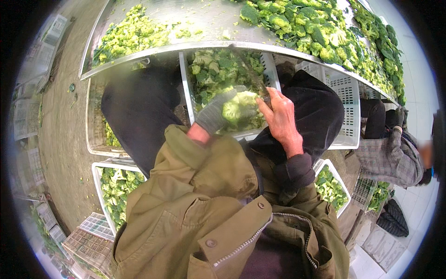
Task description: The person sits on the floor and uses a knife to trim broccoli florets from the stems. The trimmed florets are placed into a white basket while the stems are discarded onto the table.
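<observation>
In a grey glove, my left hand (215,111) is closed around a pale green broccoli head (234,108) above a white plastic crate (186,83) between my knees. My bare right hand (280,113) grips a knife (253,74), its dark, stained blade pointing up and away over the crate. The fingertips of that hand are close to the broccoli; whether they touch it I cannot tell. Cut broccoli pieces (223,68) fill much of the crate.
A metal table (209,43) spans the front, with small florets (136,33) left and a large broccoli pile (310,28) right. Crates of broccoli flank me, such as the left one (95,181). A co-worker (390,153) sits at the right. Stacked crates (87,237) stand lower left.
</observation>
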Action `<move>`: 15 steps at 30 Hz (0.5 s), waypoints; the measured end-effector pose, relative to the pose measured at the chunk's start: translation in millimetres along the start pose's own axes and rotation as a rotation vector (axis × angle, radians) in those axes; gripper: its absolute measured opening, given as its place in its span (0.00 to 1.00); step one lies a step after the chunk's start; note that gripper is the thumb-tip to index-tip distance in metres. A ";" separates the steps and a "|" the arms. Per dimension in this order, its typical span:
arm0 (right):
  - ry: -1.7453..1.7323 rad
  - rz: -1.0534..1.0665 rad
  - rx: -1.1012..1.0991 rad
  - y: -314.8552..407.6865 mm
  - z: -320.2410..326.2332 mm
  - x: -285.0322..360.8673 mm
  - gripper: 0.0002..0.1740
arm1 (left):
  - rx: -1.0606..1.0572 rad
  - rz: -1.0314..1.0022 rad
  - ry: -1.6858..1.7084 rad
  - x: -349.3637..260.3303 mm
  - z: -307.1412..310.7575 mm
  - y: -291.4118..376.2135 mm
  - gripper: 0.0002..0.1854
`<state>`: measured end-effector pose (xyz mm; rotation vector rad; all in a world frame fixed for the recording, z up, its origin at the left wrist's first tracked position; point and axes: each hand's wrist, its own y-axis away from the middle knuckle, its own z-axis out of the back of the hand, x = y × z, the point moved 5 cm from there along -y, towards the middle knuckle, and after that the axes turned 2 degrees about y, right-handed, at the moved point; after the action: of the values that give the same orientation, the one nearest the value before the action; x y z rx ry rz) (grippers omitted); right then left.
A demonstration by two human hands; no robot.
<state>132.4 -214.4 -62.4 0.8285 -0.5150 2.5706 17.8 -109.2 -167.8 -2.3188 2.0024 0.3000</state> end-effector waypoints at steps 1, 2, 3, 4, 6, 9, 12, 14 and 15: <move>-0.014 -0.037 -0.036 3.7 -0.5 0.3 0.15 | 0.102 -0.046 0.036 -2.2 -4.7 -1.3 0.25; -0.039 -0.069 -0.044 7.1 -2.3 0.7 0.13 | -0.010 -0.069 0.039 -2.7 1.5 -3.5 0.26; -0.059 -0.127 -0.029 11.3 -6.2 0.4 0.13 | -0.112 -0.106 0.028 -4.0 7.5 -5.8 0.26; -0.096 -0.159 -0.030 16.0 -10.3 2.1 0.13 | -0.215 -0.143 0.018 -5.5 13.5 -5.8 0.27; -0.122 -0.218 -0.021 21.7 -19.0 5.0 0.12 | -0.199 -0.166 0.003 -7.1 14.0 -5.6 0.28; -0.081 -0.312 0.083 27.8 -26.6 7.1 0.12 | -0.180 -0.197 -0.037 -8.6 12.9 -3.8 0.29; -0.148 -0.201 -0.036 30.3 -19.9 18.9 0.12 | -0.177 -0.234 -0.112 -10.9 10.4 -2.4 0.28; -0.156 -0.184 -0.073 31.2 -21.1 21.8 0.12 | -0.189 -0.262 -0.161 -12.8 9.6 -2.0 0.27; -0.115 -0.196 -0.062 31.3 -24.2 21.4 0.12 | -0.200 -0.273 -0.182 -14.0 9.8 -2.1 0.27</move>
<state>90.3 -224.9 -74.5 0.9591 -0.5175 2.3277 17.0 -93.6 -174.9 -2.5359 1.6157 0.6909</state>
